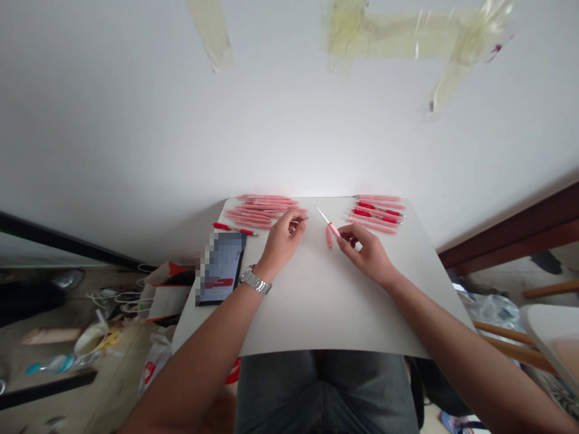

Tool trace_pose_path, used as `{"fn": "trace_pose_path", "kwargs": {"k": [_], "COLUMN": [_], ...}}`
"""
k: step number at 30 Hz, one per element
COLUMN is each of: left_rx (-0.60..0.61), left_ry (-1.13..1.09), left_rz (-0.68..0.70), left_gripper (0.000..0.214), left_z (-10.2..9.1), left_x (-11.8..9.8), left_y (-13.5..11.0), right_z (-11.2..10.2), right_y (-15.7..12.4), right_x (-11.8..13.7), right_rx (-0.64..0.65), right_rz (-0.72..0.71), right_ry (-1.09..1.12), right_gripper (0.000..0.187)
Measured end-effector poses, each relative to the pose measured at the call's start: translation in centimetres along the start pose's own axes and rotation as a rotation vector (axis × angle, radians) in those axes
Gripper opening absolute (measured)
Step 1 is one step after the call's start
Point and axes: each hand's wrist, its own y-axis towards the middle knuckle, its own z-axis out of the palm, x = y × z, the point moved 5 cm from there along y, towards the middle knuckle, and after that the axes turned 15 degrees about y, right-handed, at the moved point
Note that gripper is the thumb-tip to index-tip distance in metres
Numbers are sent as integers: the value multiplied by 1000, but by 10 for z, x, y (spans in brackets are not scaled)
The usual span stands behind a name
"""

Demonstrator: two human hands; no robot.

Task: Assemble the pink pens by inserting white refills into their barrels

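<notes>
My right hand (363,249) is closed round a pink pen part with a thin refill (328,223) sticking out toward the upper left; a short pink piece (329,237) lies right beside it. My left hand (284,237), with a metal watch on the wrist, reaches into the left heap of pink pens (262,211), fingers curled on a pen at the heap's right edge. A second group of pink and red pens (377,213) lies at the far right of the small white table (316,301).
A phone (220,268) lies at the table's left edge, with two short red pen pieces (235,229) above it. Bags and clutter sit on the floor at left (136,301). A white wall stands close behind the table; wooden furniture is at right.
</notes>
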Motion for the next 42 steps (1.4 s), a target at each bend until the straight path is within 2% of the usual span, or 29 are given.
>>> {"fn": "trace_pose_path", "kwargs": {"k": [5, 10, 15, 33, 42], "left_rx": [-22, -112, -104, -58, -24], "left_ry": [-265, -569, -784, -868, -808], "left_rz": [-119, -251, -332, -332, -290], "left_gripper": [27, 28, 26, 26, 26], "left_z": [-2, -5, 0, 3, 3], "left_x": [6, 11, 13, 10, 3], "left_y": [3, 2, 2, 2, 0], "right_z": [1, 1, 1, 4, 4], "right_y": [0, 0, -1, -1, -2], "right_x": [1, -1, -3, 0, -1], "right_rx": [14, 19, 44, 81, 83], "right_rz": [10, 5, -3, 14, 1], "right_ry": [14, 19, 6, -45, -35], "right_gripper": [17, 15, 9, 10, 9]}}
